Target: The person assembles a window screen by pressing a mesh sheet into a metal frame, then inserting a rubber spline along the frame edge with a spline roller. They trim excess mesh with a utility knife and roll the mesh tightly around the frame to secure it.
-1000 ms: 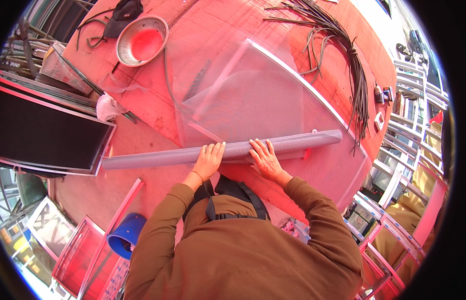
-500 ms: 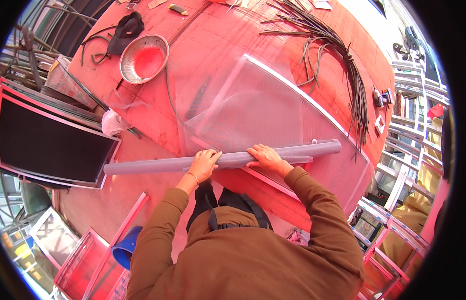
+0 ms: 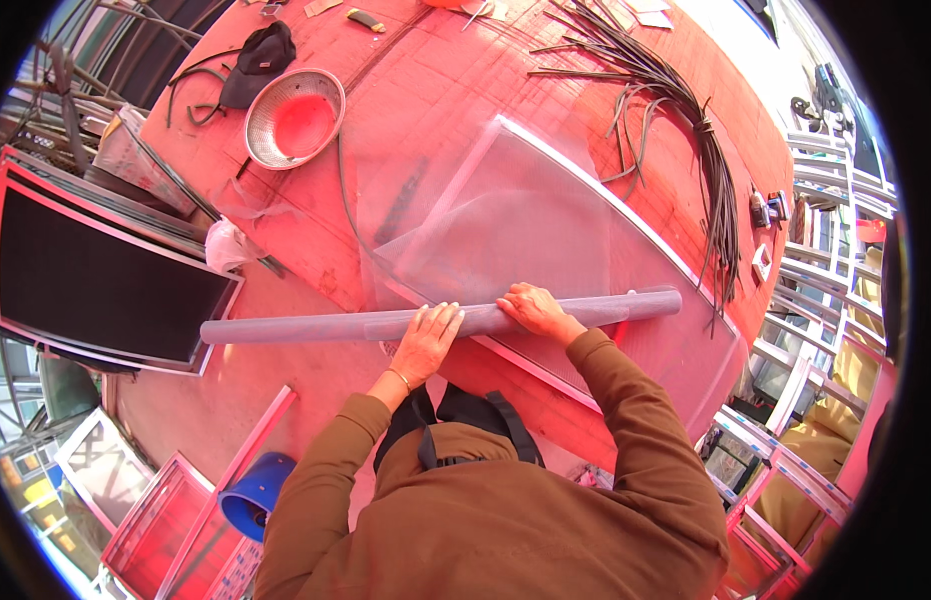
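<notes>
A long roll of grey screen mesh lies crosswise in front of me, over the near edge of the red table. My left hand rests on its middle with the fingers stretched out flat over the top. A little to the right, my right hand has its fingers curled over the roll, gripping it. Beyond the roll, a white-edged screen frame lies slanted on the table with mesh spread over it. The undersides of the roll and my right thumb are hidden.
On the red table are a metal bowl, a black cap, a bundle of dark strips and a power tool. Framed dark screens stand left. A blue bucket sits low left; metal frames crowd the right.
The loose mesh flap along the roll's near side has gone round out of sight. My left hand has shifted right and its fingers have straightened; my right fingers curl more.
</notes>
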The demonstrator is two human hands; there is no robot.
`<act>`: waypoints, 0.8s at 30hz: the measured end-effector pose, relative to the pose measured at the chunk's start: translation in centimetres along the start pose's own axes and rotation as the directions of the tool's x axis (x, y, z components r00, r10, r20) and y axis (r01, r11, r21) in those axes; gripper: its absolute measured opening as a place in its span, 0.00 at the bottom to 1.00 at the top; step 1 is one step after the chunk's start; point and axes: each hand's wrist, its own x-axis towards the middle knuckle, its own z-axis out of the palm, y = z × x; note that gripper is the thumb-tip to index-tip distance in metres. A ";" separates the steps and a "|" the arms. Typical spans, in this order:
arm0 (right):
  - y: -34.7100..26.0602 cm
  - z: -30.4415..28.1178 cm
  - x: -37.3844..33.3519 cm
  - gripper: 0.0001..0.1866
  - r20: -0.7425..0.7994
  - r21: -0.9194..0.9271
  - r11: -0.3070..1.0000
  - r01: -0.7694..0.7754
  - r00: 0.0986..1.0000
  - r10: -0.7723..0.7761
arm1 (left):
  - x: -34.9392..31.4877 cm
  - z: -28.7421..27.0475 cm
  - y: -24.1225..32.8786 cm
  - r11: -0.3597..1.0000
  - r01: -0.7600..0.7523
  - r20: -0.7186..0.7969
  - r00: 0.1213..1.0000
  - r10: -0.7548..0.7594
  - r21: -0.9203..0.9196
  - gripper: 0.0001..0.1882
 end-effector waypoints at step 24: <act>6.3 -4.7 -9.6 0.39 -0.231 -0.459 0.888 -0.027 0.969 -0.090 | 3.1 2.8 -3.7 0.996 -0.002 0.078 0.997 0.009 -0.086 0.32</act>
